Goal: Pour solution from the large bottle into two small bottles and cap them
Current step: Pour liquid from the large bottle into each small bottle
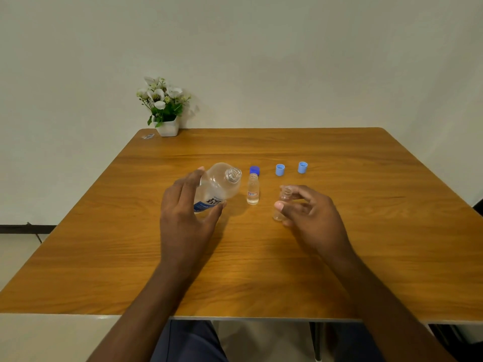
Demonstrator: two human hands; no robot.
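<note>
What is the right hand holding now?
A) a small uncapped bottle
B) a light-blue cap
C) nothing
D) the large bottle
A: the right hand grips a small uncapped bottle; the large bottle is in the left hand, and both light-blue caps lie on the table.

Wooden table (pixel 261 270) bears flowerpot (pixel 167 128), small bottle (pixel 253 190), blue caps (pixel 280 169).

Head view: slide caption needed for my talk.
The left hand grips the tilted, uncapped large bottle; the right hand holds a small bottle.
</note>
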